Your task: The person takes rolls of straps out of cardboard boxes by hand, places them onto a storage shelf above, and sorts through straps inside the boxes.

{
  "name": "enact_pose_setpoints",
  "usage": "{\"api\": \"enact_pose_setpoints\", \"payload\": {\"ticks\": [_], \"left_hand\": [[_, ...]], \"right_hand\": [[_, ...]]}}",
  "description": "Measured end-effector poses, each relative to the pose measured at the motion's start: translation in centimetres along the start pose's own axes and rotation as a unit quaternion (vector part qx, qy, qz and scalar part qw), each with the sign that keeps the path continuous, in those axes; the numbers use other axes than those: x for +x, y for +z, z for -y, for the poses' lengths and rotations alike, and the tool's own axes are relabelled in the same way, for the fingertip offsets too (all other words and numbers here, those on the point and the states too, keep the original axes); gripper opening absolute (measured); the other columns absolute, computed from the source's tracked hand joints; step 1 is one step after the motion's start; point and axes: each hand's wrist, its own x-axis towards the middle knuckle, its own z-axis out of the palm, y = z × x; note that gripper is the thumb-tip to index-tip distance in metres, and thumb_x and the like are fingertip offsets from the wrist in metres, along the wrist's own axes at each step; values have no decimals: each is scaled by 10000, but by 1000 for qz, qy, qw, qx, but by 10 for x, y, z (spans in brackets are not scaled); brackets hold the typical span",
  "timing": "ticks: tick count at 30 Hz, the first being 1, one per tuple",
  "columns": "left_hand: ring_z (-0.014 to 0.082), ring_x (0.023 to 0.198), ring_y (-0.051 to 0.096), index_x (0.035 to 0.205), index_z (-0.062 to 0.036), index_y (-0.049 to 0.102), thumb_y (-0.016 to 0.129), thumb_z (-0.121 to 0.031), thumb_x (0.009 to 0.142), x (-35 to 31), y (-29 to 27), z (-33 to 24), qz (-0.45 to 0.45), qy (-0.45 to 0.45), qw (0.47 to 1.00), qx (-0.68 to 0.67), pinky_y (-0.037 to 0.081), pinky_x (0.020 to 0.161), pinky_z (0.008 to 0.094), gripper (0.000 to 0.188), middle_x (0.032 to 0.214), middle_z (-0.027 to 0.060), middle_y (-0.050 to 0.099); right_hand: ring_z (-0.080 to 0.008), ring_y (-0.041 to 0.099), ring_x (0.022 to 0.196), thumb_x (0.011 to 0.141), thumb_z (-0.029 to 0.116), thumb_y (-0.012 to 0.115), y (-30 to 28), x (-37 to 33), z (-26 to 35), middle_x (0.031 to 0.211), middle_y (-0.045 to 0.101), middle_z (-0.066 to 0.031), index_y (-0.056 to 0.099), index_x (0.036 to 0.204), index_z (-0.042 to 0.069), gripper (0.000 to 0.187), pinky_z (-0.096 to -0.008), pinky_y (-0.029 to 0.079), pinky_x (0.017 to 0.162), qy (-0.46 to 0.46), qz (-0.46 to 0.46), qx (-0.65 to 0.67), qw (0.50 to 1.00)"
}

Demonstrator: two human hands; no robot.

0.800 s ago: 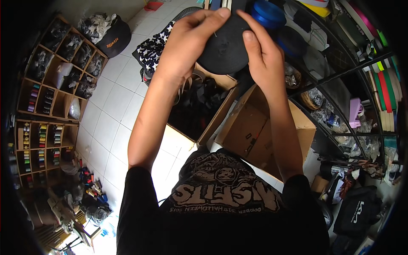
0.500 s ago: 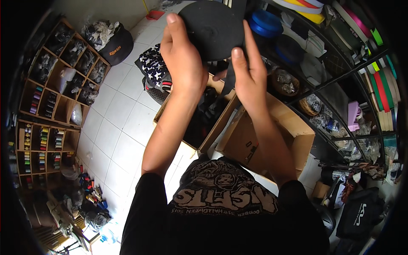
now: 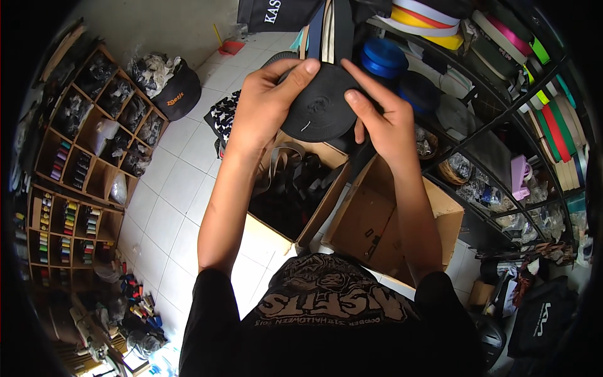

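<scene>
A thick, flat roll of black webbing strap [image 3: 321,103] is held up in front of me, its coiled face turned toward me. My left hand [image 3: 267,103] grips its left edge, thumb across the upper face and the other fingers partly hidden behind. At the right edge my right hand [image 3: 384,119] holds it with the thumb against the rim and the index finger stretched along the side. Below the roll stands an open cardboard box [image 3: 295,235] with dark straps inside. A second open cardboard box [image 3: 367,217] is to its right, partly behind my right forearm.
Wooden pigeonhole shelves [image 3: 85,169] with bags and thread spools stand at the left. On the right, a black metal rack [image 3: 465,141] carries webbing rolls, a blue roll [image 3: 384,60] and bagged items. A black bin [image 3: 176,94] and a red dustpan [image 3: 231,48] are farther off.
Both hands have brought the roll lower and closer to me. My left hand's thumb now lies over its upper face. More straps behind the roll have come into view.
</scene>
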Motion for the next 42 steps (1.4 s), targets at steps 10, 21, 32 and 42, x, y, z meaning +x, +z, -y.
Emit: {"api": "enact_pose_setpoints", "payload": {"ticks": [10, 21, 32, 42], "left_hand": [[209, 952, 608, 1197, 42, 497, 395, -404, 1006, -8, 37, 36, -190, 49, 935, -297, 461, 892, 337, 496, 1124, 144, 585], [93, 785, 613, 1036, 29, 669, 647, -283, 891, 22, 11, -18, 4, 60, 994, 86, 481, 719, 220, 345, 863, 76, 667], [245, 1044, 614, 1143, 31, 581, 555, -182, 947, 64, -72, -39, -271, 171, 934, -160, 476, 946, 387, 291, 1126, 131, 631], [249, 1090, 589, 1199, 10, 538, 489, -205, 976, 91, -68, -17, -250, 154, 942, -164, 434, 993, 406, 314, 1179, 131, 607]], "right_hand": [[-40, 525, 612, 939, 124, 563, 25, -19, -26, 747, 616, -39, 183, 1506, 104, 683, -217, 421, 445, 31, -38, 95, 994], [-25, 520, 760, 909, 144, 626, -22, 13, 9, 895, 647, -36, 498, 1352, 61, 469, -201, 455, 704, -89, 19, -55, 994], [-91, 597, 856, 829, 42, 676, -126, -66, -58, 930, 641, -37, 558, 1290, 59, 477, -226, 472, 739, 110, -7, -67, 992], [-102, 517, 466, 909, 80, 566, -184, -101, 11, 819, 639, -90, 540, 1242, -37, 354, -233, 426, 458, 174, -34, -121, 977]]}}
